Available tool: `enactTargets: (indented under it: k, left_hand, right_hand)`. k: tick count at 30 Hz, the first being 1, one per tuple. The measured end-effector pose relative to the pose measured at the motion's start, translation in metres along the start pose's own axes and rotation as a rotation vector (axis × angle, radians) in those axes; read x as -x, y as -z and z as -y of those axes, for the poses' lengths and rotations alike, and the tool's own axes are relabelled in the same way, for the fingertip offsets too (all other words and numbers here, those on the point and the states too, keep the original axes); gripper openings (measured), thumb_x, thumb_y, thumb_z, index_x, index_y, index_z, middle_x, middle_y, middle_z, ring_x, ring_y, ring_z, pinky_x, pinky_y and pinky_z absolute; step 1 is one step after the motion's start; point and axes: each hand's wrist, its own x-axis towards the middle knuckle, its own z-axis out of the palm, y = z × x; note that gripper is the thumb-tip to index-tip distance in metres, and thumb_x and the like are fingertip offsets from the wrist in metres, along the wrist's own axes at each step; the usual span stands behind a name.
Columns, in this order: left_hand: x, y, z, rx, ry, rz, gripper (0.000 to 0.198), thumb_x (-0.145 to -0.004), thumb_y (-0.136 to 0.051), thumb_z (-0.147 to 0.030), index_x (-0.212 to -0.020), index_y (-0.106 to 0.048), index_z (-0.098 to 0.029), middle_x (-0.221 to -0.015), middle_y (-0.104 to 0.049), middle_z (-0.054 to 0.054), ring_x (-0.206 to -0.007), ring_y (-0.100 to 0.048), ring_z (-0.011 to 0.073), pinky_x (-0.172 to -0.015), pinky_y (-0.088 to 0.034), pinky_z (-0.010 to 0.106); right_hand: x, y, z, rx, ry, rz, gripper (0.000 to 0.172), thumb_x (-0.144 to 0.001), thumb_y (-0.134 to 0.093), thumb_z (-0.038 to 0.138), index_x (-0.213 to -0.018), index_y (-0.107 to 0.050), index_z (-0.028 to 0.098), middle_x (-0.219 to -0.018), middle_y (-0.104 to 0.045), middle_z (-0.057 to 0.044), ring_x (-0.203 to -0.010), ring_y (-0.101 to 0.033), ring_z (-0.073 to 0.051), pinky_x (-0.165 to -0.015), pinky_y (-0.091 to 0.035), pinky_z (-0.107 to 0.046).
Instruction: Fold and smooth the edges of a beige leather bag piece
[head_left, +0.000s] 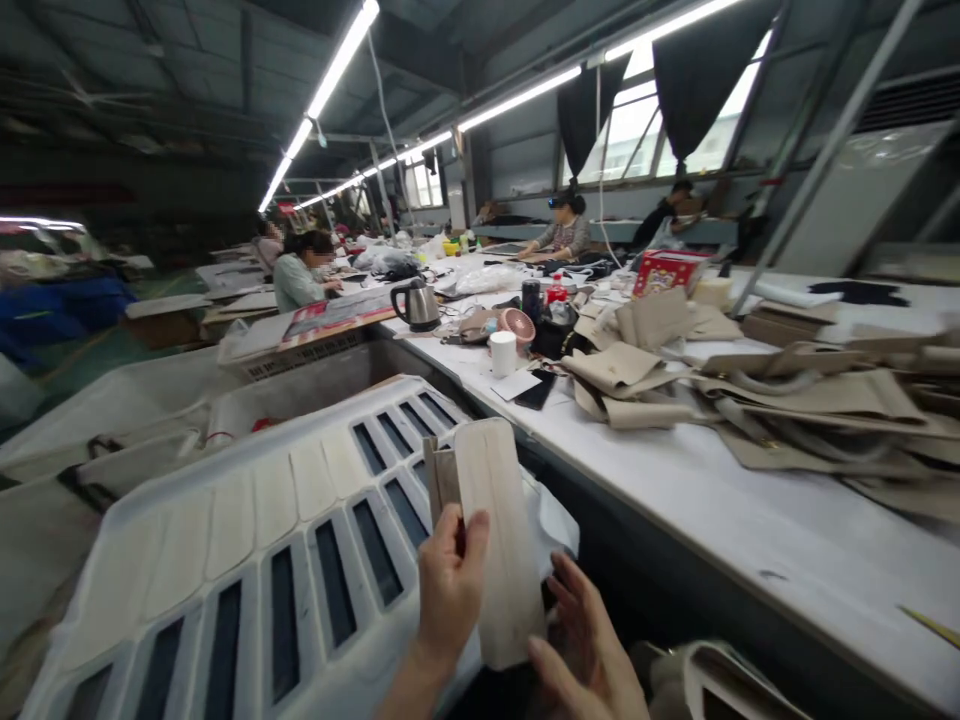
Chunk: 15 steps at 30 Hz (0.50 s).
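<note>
The left hand (pixel 450 585) is closed on a long, pale board (pixel 499 540), with the thumb pressed on its front. The board stands up at a small tilt, over the near right part of a white tray (pixel 251 600). A thin gray strip (pixel 441 475) pokes up above the same hand, just beside the board. The right hand (pixel 600 650) is open, with its fingers and thumb spread apart. Its thumb is by the low end of the board, but I cannot tell if it touches. In the tray, a far row has pale pieces (pixel 234 520) lying side by side, and many other slots look dark inside. To the right is a long white table (pixel 675 500). On it sit a shiny kettle (pixel 418 306), a white cup (pixel 502 355), a black phone (pixel 535 390) and a big, messy heap of tan pieces (pixel 817 410).
</note>
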Motion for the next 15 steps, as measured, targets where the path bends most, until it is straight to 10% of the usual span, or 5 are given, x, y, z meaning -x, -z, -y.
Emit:
enactTargets:
  k: [5, 11, 15]
  left_hand:
    - [0.052, -0.037, -0.048, 0.253, -0.022, 0.401, 0.028, -0.095, -0.049, -0.047, -0.092, -0.059, -0.021, -0.077, -0.059, 0.0, -0.07, -0.054, 0.0139, -0.065, -0.043, 0.023]
    - [0.068, -0.057, -0.102, 0.536, 0.015, 0.917, 0.071, -0.089, -0.037, -0.071, -0.132, -0.054, -0.018, -0.114, -0.064, 0.013, -0.099, -0.062, 0.0274, -0.087, -0.052, 0.038]
    - [0.077, -0.073, -0.119, 0.474, -0.134, 0.81, 0.043, -0.091, -0.06, -0.04, -0.131, -0.057, -0.024, -0.108, -0.067, 0.009, -0.086, -0.066, 0.0202, -0.076, -0.054, 0.031]
  right_hand:
    - [0.019, 0.03, 0.071, 0.019, 0.064, -0.133, 0.085, -0.076, -0.076, 0.039, -0.147, -0.03, 0.027, -0.15, -0.042, -0.009, -0.14, -0.036, -0.029, -0.115, -0.036, -0.045]
    - [0.044, 0.09, 0.112, 0.305, 0.2, -0.35, 0.097, -0.073, -0.079, 0.036, -0.151, -0.022, 0.024, -0.153, -0.036, -0.01, -0.142, -0.031, -0.029, -0.118, -0.028, -0.047]
    - [0.064, 0.154, 0.136, 0.596, 0.333, -0.445, 0.102, -0.074, -0.077, 0.035, -0.154, -0.016, 0.026, -0.157, -0.027, -0.01, -0.142, -0.031, -0.033, -0.118, -0.026, -0.052]
